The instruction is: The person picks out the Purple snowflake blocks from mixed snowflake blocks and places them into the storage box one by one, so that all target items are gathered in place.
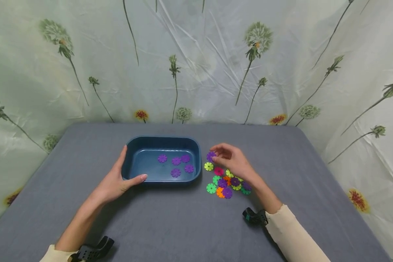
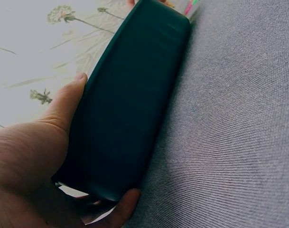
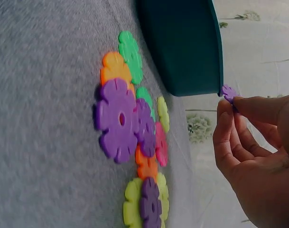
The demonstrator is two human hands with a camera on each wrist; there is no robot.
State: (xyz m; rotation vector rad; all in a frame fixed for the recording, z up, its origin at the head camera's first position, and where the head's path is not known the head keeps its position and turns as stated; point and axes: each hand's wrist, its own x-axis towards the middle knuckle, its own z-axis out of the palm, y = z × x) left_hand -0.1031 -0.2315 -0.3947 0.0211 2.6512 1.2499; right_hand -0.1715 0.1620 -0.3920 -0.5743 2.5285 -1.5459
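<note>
A dark blue plastic tub (image 1: 160, 176) sits on the grey cloth, with several purple notched flower discs (image 1: 175, 172) lying flat inside it. My left hand (image 1: 112, 182) grips the tub's left end, its thumb over the front rim and its fingers along the end wall. Just beyond the tub's right side, my right hand (image 1: 232, 160) pinches one purple flower disc (image 3: 228, 91) between thumb and fingertips, up off the table near the rim. Below that hand lies a loose pile of flower discs in purple (image 3: 118, 121), green (image 3: 130, 57), orange (image 3: 115, 67), yellow and pink.
A grey cloth (image 1: 190, 225) covers the table. Behind it hangs a pale curtain (image 1: 203, 72) printed with dandelions. Each wrist wears a black camera strap, as on the right wrist camera (image 1: 254, 216).
</note>
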